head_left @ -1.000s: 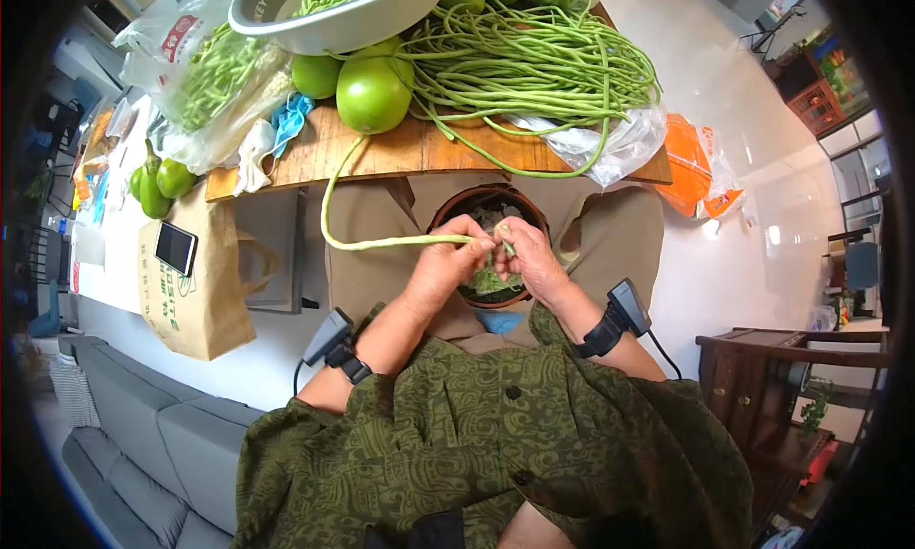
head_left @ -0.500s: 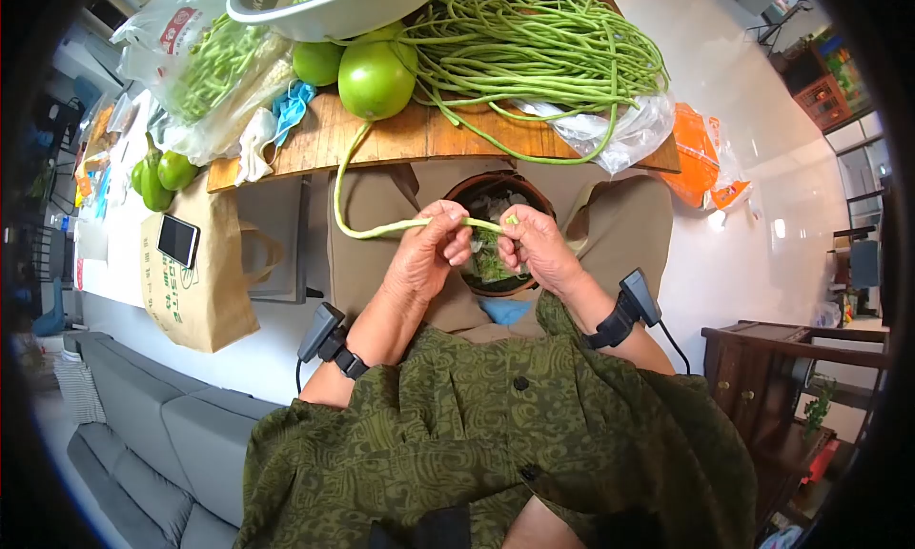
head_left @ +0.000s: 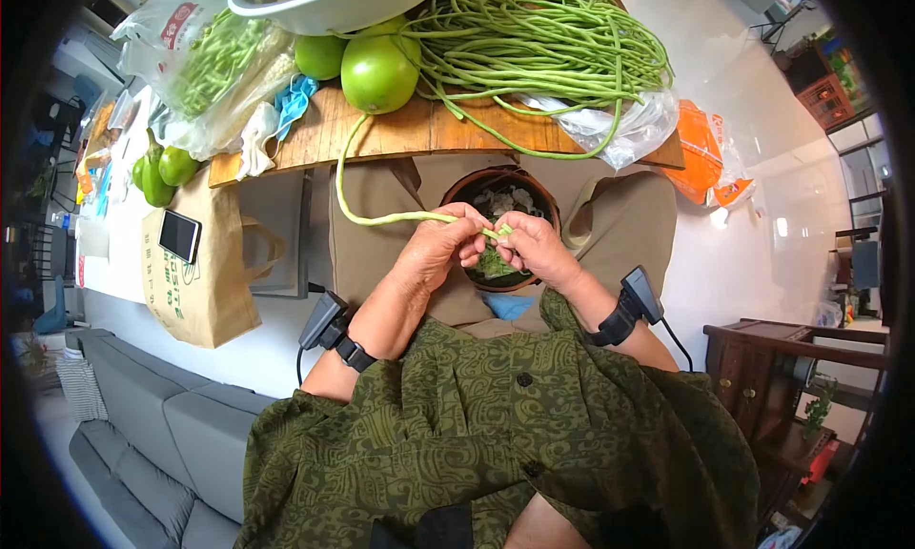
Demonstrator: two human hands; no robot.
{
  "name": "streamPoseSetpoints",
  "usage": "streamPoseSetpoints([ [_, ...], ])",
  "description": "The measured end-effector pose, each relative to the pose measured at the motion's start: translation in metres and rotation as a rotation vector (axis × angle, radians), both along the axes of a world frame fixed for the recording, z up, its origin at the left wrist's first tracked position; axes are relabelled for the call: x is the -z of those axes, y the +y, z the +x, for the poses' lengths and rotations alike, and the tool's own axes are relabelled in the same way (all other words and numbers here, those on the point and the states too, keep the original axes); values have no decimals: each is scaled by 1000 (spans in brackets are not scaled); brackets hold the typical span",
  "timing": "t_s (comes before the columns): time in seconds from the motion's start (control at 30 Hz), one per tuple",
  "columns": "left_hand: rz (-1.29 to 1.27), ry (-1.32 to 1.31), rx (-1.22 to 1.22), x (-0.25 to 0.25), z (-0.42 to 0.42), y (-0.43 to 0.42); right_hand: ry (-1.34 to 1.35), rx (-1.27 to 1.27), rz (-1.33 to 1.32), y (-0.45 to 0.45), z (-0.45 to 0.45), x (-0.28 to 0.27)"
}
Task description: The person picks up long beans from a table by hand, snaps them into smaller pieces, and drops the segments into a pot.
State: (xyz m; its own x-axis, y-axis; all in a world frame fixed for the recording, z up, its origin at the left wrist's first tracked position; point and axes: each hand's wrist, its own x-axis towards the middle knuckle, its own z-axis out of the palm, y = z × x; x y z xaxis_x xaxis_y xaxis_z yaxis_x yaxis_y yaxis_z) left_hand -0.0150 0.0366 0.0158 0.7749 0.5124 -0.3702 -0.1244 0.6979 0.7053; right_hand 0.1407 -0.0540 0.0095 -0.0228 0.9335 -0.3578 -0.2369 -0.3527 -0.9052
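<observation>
A long green bean [head_left: 381, 219] curves down from the table edge into my left hand [head_left: 444, 245], whose thumb and fingers pinch it near its end. Close beside it, my right hand [head_left: 530, 247] pinches the end of the same bean. The fingertips of both hands nearly meet. Below them, between the knees, stands a round bin [head_left: 545, 202] with green scraps and pale peelings inside. A large pile of long beans [head_left: 553, 49] lies on the wooden table [head_left: 429, 132], beside round green fruits [head_left: 379, 72].
A grey-white basin [head_left: 334, 13] of cut beans is at the table's back left, near a plastic bag of beans [head_left: 214, 68]. A blue mask [head_left: 294, 103] lies at the edge. A phone [head_left: 179, 236] rests on a paper bag [head_left: 205, 296]. An orange bag [head_left: 699, 149] is at right.
My hands parted slightly with the bean stretched between them, then came back together near its end. The view has shifted a little.
</observation>
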Motion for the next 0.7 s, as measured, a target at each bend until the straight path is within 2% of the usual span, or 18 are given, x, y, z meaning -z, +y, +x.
streamPoseSetpoints([
  [0.07,-23,18,16,1,-1,0,-278,-19,56,0,-2,-1],
  [0.1,-19,36,19,0,0,-1,-277,-20,55,-1,-3,2],
  [0.17,-13,54,20,1,1,-2,-650,5,372,-1,-6,9],
  [0.2,30,64,11,3,2,-3,-650,5,373,-1,-9,9],
  [0.27,74,72,0,3,6,-7,-1115,61,475,-1,-14,8],
  [0.33,352,248,-33,0,11,-10,-1163,88,404,0,-19,9],
  [0.4,347,237,-52,4,13,-12,-1209,112,335,2,-21,11],
  [0.5,606,259,-37,7,17,-15,-1145,256,380,6,-19,24],
  [0.57,602,205,-29,1,17,-24,-1104,340,273,9,-9,42],
  [0.6,599,151,-23,-2,18,-26,-299,325,-205,10,-4,13],
  [0.63,493,81,-58,3,19,-27,-67,306,-122,7,3,16],
  [0.67,492,80,-59,1,18,-25,165,286,-39,6,4,12],
  [0.7,385,46,-64,-3,15,-20,164,286,-38,6,4,7],
])
